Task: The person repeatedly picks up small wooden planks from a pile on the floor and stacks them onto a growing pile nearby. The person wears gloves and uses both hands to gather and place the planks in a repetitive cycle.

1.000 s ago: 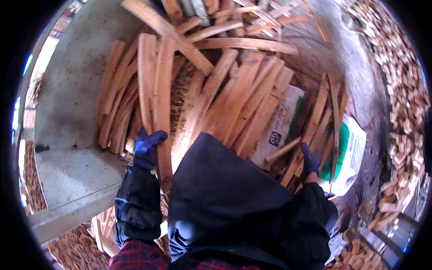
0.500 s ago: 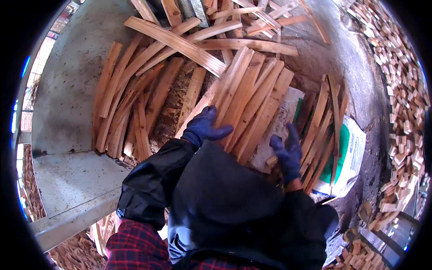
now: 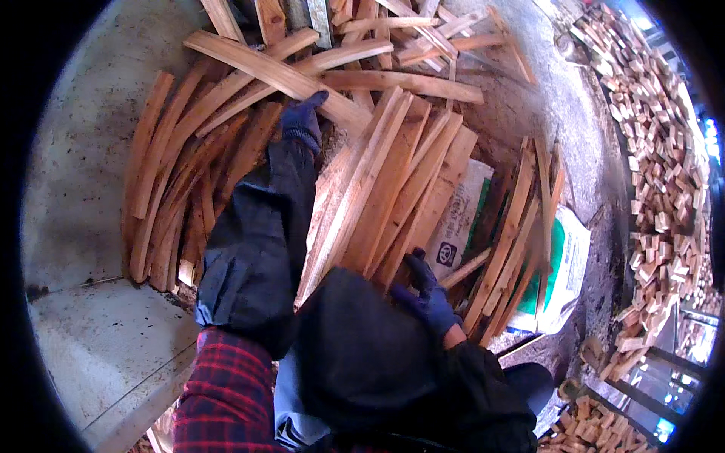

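Observation:
My left hand (image 3: pixel 303 122), in a dark blue glove, reaches forward to a long pale wooden plank (image 3: pixel 264 69) lying slantwise over other strips. Its fingers are closed at the plank's near edge, partly hidden. A row of wooden strips (image 3: pixel 404 181) lies side by side in front of me, their lower ends running behind my dark apron (image 3: pixel 362 340). Beside the lower right of this row is my right hand (image 3: pixel 429 296), gloved too, its thumb and fingers apart. Whether it touches the last strip I cannot tell.
More curved strips (image 3: pixel 170 181) are heaped on the left beside a grey metal panel (image 3: pixel 83 166). Loose offcuts (image 3: pixel 423 34) lie at the far side. On the right, strips (image 3: pixel 510 241) rest over a white and green sack (image 3: pixel 570 279). Stacked firewood (image 3: pixel 657 166) stands at far right.
My left hand has left the row of strips and moved forward to the slanting plank. My right hand has come left and nearer, toward the row's lower end. The view has shifted slightly.

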The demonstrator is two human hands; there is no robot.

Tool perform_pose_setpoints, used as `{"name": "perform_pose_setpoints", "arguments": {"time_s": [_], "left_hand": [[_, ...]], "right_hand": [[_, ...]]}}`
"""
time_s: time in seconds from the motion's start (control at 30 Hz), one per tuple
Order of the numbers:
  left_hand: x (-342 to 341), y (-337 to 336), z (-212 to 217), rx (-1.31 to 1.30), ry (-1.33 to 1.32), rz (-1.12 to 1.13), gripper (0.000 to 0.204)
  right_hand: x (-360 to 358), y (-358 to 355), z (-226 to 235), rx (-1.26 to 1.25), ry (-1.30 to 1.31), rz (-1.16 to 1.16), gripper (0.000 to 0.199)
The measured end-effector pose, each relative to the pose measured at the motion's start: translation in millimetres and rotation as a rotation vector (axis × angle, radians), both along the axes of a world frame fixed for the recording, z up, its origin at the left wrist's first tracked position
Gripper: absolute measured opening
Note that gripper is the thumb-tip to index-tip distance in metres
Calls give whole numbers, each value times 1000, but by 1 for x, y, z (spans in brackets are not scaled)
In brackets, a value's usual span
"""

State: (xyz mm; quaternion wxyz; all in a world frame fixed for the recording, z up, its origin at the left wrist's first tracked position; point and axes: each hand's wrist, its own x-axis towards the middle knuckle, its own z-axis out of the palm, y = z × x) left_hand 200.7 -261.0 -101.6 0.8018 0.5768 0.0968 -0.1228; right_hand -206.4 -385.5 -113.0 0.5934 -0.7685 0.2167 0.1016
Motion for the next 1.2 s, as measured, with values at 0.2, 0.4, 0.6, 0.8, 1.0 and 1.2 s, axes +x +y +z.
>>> {"name": "perform_pose_setpoints", "arguments": {"time_s": [0.2,0.4,0.6,0.8,1.0,1.2], "left_hand": [[-106,92,36,247,-17,-86,31],[-250,179,57,552,-1,-232,28],[-213,158,54,666,-197,-625,47],[-157,107,20,653,82,-662,72],[-156,71,-11,1058,-132,-657,96],[-151,71,-24,738,-133,-598,77]], "right_hand": [[8,6,16,119,1,-81,69],[12,-6,25,412,172,-225,58],[16,-26,11,364,-46,-278,51],[17,-58,-1,444,-46,-460,50],[8,-93,-46,875,-68,-436,50],[10,-103,-65,876,-45,-503,52]]}}
